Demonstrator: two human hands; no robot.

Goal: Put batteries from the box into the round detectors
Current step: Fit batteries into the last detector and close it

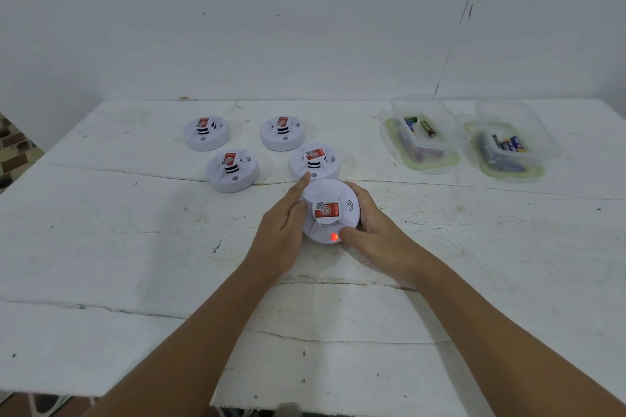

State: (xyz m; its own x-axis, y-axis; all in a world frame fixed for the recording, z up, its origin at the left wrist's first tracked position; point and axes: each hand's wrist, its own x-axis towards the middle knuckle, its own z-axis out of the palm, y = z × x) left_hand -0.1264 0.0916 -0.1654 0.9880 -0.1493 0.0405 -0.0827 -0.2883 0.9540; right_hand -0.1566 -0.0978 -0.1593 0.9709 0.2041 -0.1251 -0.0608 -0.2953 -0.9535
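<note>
A white round detector (330,200) with a red label lies face up at the middle of the table, and a red light glows near its front edge. My left hand (283,234) holds its left side, index finger stretched along the rim. My right hand (376,230) grips its right side, thumb by the red light. Several more white detectors stand behind it: one close behind (315,161), one to the left (233,170) and two at the back (206,133) (283,133). Two clear plastic boxes (423,137) (508,145) at the right hold batteries.
The white table (135,247) has cracked, worn boards and an uneven front edge at the lower left. A white wall rises right behind it. A patterned floor shows past the table's left edge.
</note>
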